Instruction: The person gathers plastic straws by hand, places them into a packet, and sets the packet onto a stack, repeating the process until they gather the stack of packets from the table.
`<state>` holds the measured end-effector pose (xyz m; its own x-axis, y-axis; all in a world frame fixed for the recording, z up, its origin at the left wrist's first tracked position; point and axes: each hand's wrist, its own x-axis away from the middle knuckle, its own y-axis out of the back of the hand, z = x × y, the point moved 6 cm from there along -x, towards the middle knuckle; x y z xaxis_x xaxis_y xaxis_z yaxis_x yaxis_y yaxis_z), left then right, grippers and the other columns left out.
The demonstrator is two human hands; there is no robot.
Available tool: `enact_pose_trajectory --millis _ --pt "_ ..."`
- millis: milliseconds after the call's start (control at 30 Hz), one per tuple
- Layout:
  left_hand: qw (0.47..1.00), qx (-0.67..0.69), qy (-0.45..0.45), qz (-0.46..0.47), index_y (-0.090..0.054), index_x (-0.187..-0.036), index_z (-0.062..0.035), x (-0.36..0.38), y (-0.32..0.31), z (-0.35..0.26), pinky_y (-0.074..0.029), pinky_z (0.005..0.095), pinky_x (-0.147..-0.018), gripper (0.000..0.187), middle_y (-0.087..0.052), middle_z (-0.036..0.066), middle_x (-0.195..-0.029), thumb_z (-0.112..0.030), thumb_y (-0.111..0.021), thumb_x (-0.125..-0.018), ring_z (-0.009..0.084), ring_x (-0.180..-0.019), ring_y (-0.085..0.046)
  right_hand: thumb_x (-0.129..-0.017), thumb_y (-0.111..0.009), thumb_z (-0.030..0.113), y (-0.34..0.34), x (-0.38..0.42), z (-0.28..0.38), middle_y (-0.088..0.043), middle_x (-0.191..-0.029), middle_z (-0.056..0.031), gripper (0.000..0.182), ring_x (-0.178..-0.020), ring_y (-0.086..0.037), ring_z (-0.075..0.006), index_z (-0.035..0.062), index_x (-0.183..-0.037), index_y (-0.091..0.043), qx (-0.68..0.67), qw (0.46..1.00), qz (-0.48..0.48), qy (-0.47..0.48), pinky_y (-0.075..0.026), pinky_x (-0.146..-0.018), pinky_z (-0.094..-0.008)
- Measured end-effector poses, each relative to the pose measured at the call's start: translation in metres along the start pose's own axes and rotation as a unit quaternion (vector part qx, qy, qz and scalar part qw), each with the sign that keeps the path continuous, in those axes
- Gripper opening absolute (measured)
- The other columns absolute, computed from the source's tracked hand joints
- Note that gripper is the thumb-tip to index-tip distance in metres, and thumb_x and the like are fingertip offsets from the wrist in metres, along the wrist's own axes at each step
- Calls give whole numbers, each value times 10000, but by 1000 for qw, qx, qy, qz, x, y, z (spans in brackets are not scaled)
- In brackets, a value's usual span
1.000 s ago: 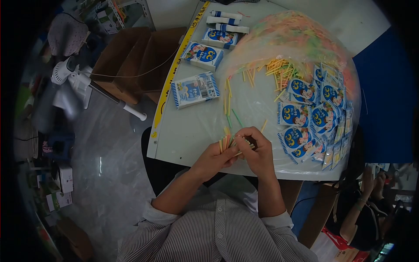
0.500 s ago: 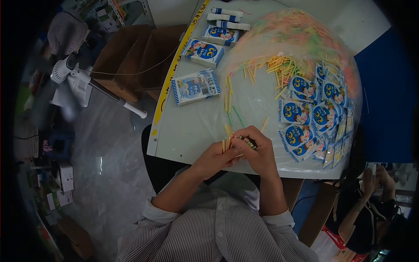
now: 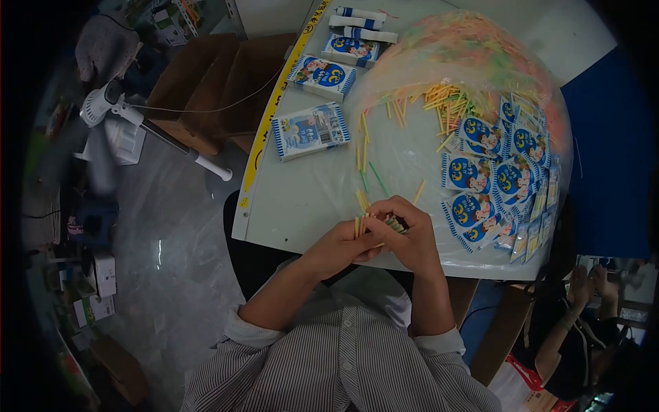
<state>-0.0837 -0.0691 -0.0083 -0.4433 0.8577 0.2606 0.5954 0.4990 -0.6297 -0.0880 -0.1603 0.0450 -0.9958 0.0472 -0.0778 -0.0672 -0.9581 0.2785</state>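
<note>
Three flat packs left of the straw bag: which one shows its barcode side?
The pack nearest the hands: pale printed back with a barcode facing up. The other two show the blue cartoon front.

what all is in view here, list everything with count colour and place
bundle of sticks: one, yellow, orange, green; held by both hands
loose sticks: many, same colours; table centre and far side
clear bag: one, full of sticks; far right
flat packets: many, blue and white; right of hands
filled packs: about three, blue and white; left edge
table: one, white
cardboard boxes: two, brown; floor, left
left hand: gripping bundle
right hand: gripping bundle
</note>
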Motion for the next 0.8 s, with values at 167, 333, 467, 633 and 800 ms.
enact_pose_trajectory --millis 167,333,467,633,800 --pt "1000 6 4 -1 -491 -872 -48 1 -3 -3 -296 159 -495 188 -429 -22 -715 -223 -424 -883 39 -599 -371 -756 -552 35 1 4 -8 -533 -743 -10 93 -631 -490 -40 15 -847 -546 -29 998 -24 -44 -389 -498 -161" --pt "999 27 13 16 -484 -879 -54 1 -5 -2 -292 157 -500 179 -422 -28 -733 -227 -434 -880 41 -608 -368 -754 -549 38 1 3 -5 -541 -739 -15 89 -644 -500 -45 18 -840 -541 -83 992 -34 -93 -400 -515 -167" --pt "999 40 -1 33 -484 -881 -60 -1 -1 4 -295 161 -507 175 -420 -29 -755 -231 -448 -873 44 -631 -372 -746 -553 31 -1 0 2 -543 -737 -16 95 -642 -501 -51 14 -839 -542 -12 1000 -4 1 -405 -542 -175" --pt "999 49 10 20 -474 -862 -54 0 -1 4 -312 162 -517 147 -426 -12 -728 -180 -404 -889 43 -613 -374 -740 -568 37 -2 2 -4 -541 -736 -10 93 -627 -491 -54 12 -828 -554 -40 997 -8 -60 -401 -541 -182" --pt "994 73 55 66 -479 -868 -61 5 -6 1 -328 159 -516 151 -436 -7 -733 -205 -435 -880 43 -624 -392 -753 -578 68 0 -1 -1 -528 -739 -12 134 -648 -485 -62 19 -877 -571 -15 999 51 -11 -394 -557 -196"
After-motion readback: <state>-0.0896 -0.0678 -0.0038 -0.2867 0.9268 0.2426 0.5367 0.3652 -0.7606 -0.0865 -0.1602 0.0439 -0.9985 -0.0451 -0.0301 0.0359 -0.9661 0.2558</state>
